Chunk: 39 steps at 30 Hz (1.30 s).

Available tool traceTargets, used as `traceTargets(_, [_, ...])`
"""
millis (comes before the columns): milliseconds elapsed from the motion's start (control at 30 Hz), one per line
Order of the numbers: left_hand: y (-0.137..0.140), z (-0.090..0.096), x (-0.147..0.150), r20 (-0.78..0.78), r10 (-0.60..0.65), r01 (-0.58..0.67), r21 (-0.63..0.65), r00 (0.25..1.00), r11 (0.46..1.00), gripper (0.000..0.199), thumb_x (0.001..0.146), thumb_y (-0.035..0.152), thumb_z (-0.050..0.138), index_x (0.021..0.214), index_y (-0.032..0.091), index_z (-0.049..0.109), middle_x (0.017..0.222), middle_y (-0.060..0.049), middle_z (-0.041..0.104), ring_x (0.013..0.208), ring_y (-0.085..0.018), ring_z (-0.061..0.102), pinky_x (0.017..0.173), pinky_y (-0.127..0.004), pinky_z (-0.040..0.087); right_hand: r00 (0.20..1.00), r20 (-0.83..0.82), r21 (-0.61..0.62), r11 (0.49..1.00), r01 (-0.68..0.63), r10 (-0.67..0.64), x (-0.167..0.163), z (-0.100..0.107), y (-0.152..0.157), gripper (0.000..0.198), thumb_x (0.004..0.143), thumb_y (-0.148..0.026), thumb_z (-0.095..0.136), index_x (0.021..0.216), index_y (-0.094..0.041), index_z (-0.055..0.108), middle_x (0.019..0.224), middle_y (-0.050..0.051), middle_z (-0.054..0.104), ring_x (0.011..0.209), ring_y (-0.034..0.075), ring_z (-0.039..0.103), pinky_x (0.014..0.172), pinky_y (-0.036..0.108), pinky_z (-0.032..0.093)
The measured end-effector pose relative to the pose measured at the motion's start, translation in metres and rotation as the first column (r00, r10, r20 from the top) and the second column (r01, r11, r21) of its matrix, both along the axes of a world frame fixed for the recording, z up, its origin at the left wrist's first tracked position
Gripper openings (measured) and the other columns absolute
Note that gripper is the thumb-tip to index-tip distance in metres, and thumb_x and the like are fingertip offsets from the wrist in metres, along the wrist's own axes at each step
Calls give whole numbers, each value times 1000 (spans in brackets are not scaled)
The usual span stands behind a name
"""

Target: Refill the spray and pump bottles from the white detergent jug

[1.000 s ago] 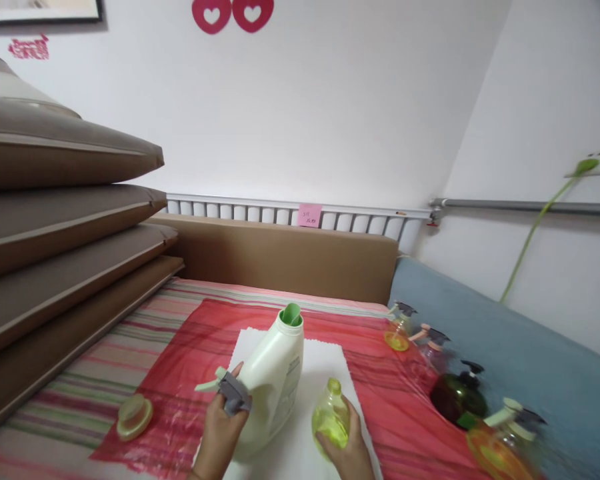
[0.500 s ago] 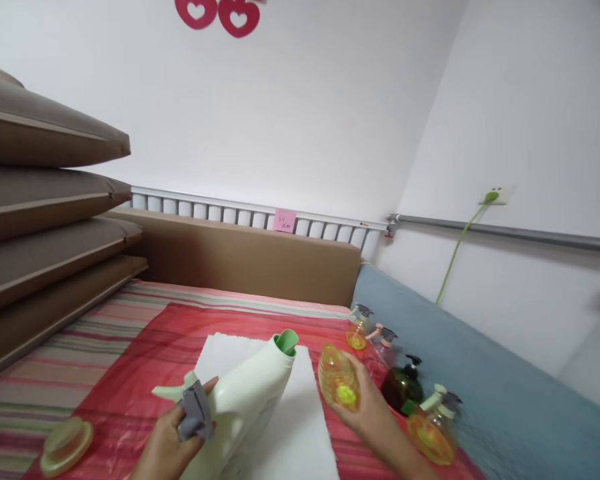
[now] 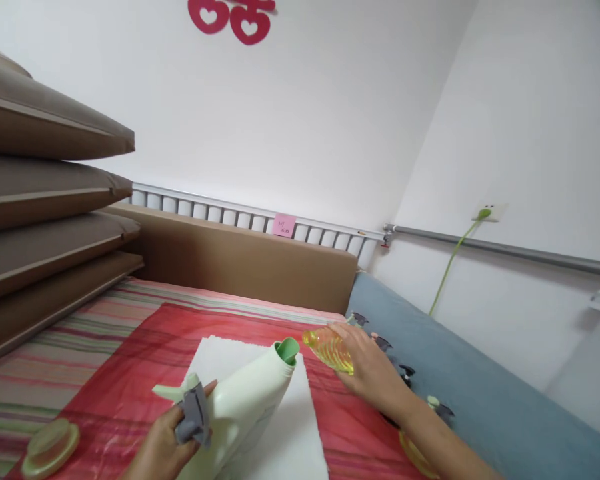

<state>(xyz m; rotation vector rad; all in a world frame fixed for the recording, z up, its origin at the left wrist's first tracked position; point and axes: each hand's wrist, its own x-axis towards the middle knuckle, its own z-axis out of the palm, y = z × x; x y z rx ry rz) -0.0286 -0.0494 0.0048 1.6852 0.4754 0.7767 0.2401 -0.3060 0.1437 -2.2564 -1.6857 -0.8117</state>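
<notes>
My left hand (image 3: 167,433) is closed around a grey and pale-green trigger spray head (image 3: 193,410), its fingertips against a large pale-green bottle (image 3: 245,410). That bottle leans up to the right, and its open mouth (image 3: 287,350) is green inside. Tilted nearly flat in my right hand (image 3: 367,360) is a small clear ribbed bottle (image 3: 327,348) of yellow liquid. Its neck points left at the large bottle's mouth, a small gap away. Whether any liquid flows, I cannot tell. White paper (image 3: 293,433) lies beneath on a red sheet (image 3: 145,360).
Several pump-top bottles (image 3: 359,319) stand along the blue-grey panel (image 3: 460,373) at right, partly hidden by my right arm. A round pale-yellow lid (image 3: 50,448) lies at lower left. Brown cushions (image 3: 55,187) are stacked at left, and a brown board (image 3: 245,263) spans the back.
My right hand has turned the small bottle over to the left, from roughly upright to nearly level, beside the large bottle's mouth. My left hand keeps its hold.
</notes>
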Motion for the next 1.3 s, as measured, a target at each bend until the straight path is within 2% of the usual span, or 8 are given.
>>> traceTargets(167, [-7, 12, 1, -10, -4, 4, 13, 1000, 1000, 54, 54, 21, 71, 108, 21, 72, 73, 2, 75, 54, -18, 62, 51, -23, 52, 998, 55, -39, 999, -21, 23, 5, 8, 2, 73, 64, -6, 50, 135, -20, 36, 130, 13, 53, 119, 28, 49, 99, 47, 42])
traceTargets(400, [-17, 26, 2, -81, -14, 20, 76, 997, 997, 63, 55, 27, 63, 114, 5, 66, 85, -8, 76, 60, -20, 64, 59, -24, 53, 995, 93, -91, 995, -33, 41, 6, 12, 6, 75, 62, -4, 50, 135, -19, 37, 130, 15, 52, 117, 29, 48, 96, 49, 43])
traceTargets(567, [-18, 28, 2, -75, 6, 2, 103, 997, 995, 62, 56, 28, 63, 113, 5, 67, 95, -11, 75, 69, -23, 67, 65, -26, 54, 990, 130, -128, 991, -37, 53, 8, 16, 8, 75, 61, -2, 50, 134, -18, 39, 128, 15, 52, 118, 29, 46, 99, 48, 40])
traceTargets(700, [-19, 28, 3, -58, 5, 1, 104, 998, 995, 60, 55, 27, 63, 111, 5, 68, 90, -11, 76, 68, -25, 68, 64, -29, 55, 987, 152, -156, 987, -28, 52, 9, 22, 9, 75, 61, -1, 51, 133, -19, 43, 129, 15, 51, 118, 30, 45, 100, 49, 39])
traceTargets(1067, [-15, 22, 5, -46, -5, 12, 153, 999, 988, 57, 57, 23, 61, 111, 10, 69, 85, -5, 77, 70, -23, 69, 67, -26, 55, 977, 206, -213, 977, -10, 55, 4, 34, 11, 74, 64, 0, 56, 134, -20, 43, 132, 15, 50, 119, 31, 45, 100, 50, 38])
traceTargets(1300, [-13, 21, 6, -42, -20, 25, 122, 999, 992, 58, 58, 23, 60, 114, 9, 67, 93, -7, 76, 71, -23, 68, 71, -28, 55, 963, 261, -243, 970, 2, 63, 3, 40, 12, 78, 61, 6, 45, 134, -21, 44, 132, 14, 50, 120, 30, 44, 98, 50, 39])
